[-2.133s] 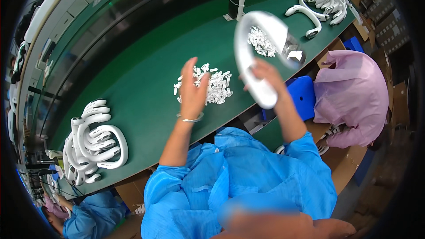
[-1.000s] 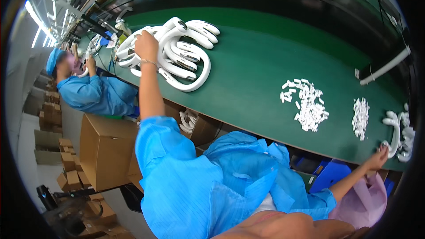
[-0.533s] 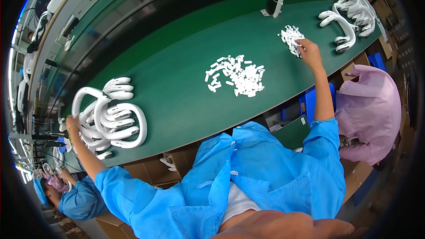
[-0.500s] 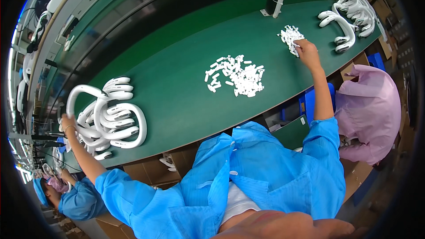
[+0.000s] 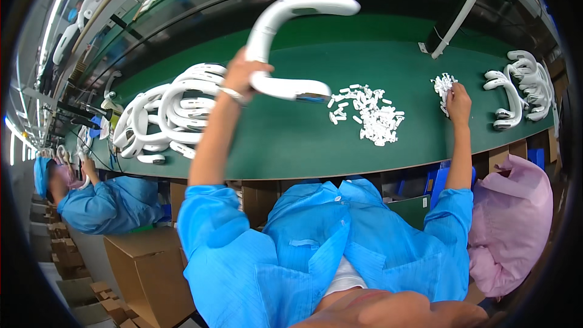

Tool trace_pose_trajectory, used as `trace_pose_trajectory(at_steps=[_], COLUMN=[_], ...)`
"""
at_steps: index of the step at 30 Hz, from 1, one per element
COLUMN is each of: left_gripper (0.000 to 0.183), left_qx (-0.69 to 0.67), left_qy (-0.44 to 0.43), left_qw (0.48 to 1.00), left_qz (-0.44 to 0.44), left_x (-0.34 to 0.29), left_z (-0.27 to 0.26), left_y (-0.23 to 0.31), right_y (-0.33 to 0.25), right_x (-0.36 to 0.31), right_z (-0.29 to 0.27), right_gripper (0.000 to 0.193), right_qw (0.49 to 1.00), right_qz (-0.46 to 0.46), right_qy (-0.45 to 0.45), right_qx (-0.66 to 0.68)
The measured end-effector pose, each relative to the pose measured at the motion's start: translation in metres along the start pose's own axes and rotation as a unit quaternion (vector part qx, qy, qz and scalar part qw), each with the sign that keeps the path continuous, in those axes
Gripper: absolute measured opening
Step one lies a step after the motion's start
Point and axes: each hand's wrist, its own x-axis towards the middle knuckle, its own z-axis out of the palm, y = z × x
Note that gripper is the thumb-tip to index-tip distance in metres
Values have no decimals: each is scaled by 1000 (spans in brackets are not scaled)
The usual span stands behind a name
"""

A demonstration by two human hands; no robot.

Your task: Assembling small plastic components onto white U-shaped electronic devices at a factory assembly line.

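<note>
My left hand (image 5: 245, 74) is raised over the table, its fingers wrapped round a white C-shaped neck fan (image 5: 265, 31). The fan's two ends point to the right, and the lower one has a dark glossy tip. Left of this hand lies a heap of similar white neck fans (image 5: 161, 112). My right hand (image 5: 460, 104) rests at a small pile of tiny white plastic parts (image 5: 444, 82), fingertips pinched together at its edge. Whatever is between them is too small to make out. A larger pile of small white pieces (image 5: 378, 123) lies between my hands.
More neck fans (image 5: 534, 85) lie at the right end of the green table (image 5: 291, 146). A dark post with a white tube (image 5: 458, 18) stands at the back. A pink garment (image 5: 513, 218) hangs at right. A co-worker in blue (image 5: 112, 203) sits at left beside a cardboard box (image 5: 149, 273).
My left hand has lifted a neck fan from the left heap and carried it right and up. The right hand stays at the small pile. The whole view has shifted.
</note>
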Motion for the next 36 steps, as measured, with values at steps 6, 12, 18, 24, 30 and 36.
trace_pose_trajectory(at_steps=[6, 12, 18, 24, 30, 36], left_gripper=[35, 34, 44, 35, 23, 33], left_qx=[-296, -297, -216, -185, -157, -224], left_qy=[-203, -266, -249, -272, -150, -283], left_qw=[910, 889, 922, 939, 972, 931], left_qz=[-205, -225, -203, -103, -86, -55], left_x=[-9, -28, -23, -42, -103, -66], left_z=[103, 149, 153, 161, 170, 156], left_y=[-75, -84, -106, -114, -30, -115], right_y=[12, -65, -164, -214, -231, -245], right_x=[7, 13, 9, -3, -26, -29], right_z=[-7, -22, -25, -38, -63, -67], right_gripper=[11, 6, 10, 15, 9, 9], right_qw=[923, 751, 628, 657, 644, 664], right_qz=[253, 278, 305, 160, 125, 158], right_qy=[38, 61, -122, -202, -189, -167], right_qx=[287, 595, 705, 708, 731, 711])
